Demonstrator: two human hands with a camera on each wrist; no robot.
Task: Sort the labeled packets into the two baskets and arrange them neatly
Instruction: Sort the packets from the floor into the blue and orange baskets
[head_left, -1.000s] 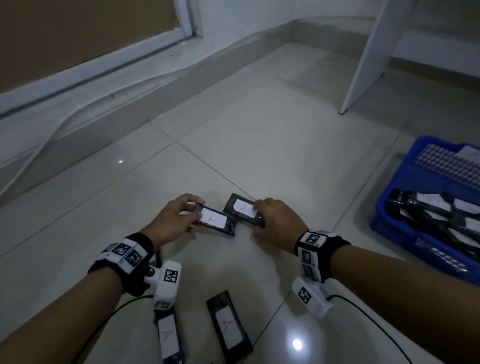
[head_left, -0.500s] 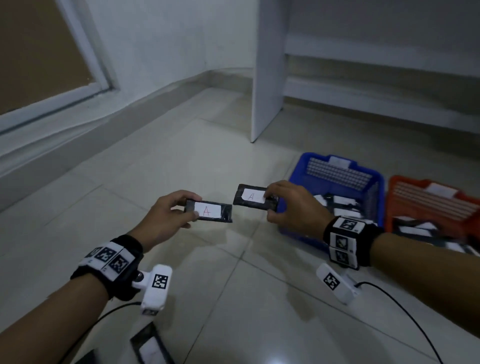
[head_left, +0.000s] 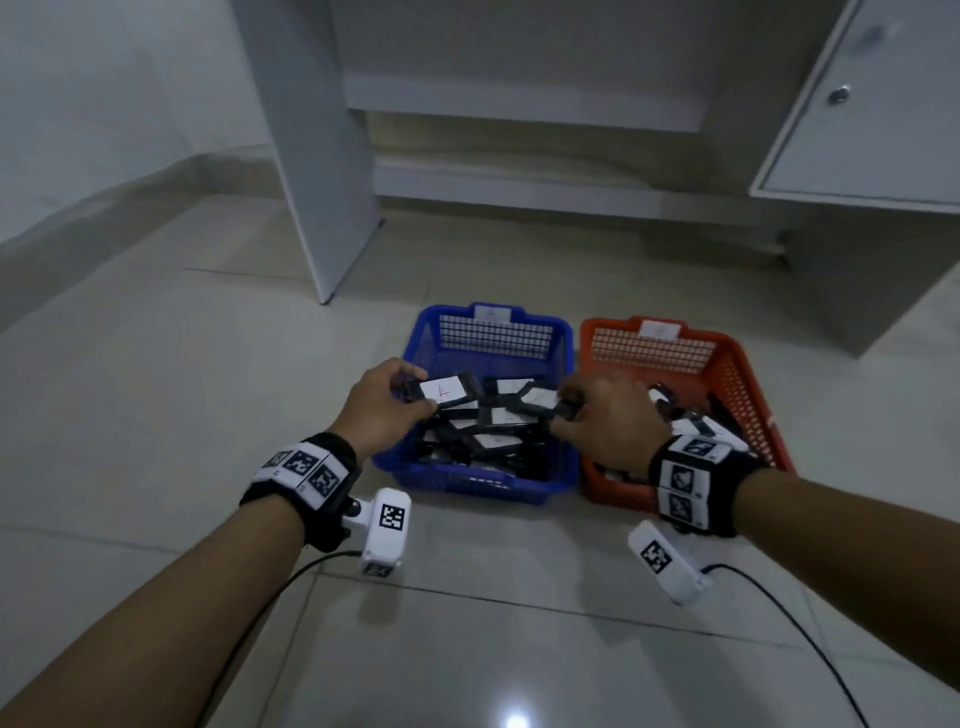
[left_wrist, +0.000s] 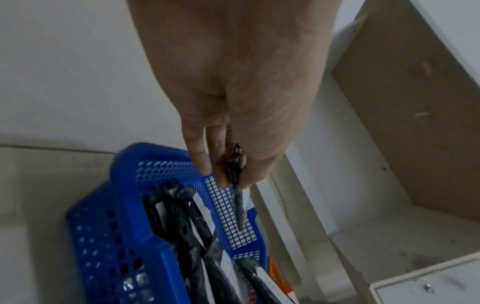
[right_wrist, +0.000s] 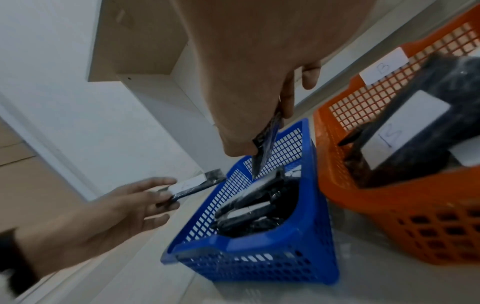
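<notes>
At centre frame the left hand (head_left: 382, 402) pinches a flat black plastic packet with a white label marked A (head_left: 441, 391) over the left rim of the blue mesh plastic basket (head_left: 470, 483). The right hand (head_left: 605, 423) grips a second black packet (right_wrist: 265, 144) above that basket's right side. The blue basket holds a jumbled pile of labelled black packets (head_left: 493, 426); the orange mesh plastic basket (head_left: 737, 374) beside it, to the right, holds more, one labelled B (right_wrist: 394, 133).
</notes>
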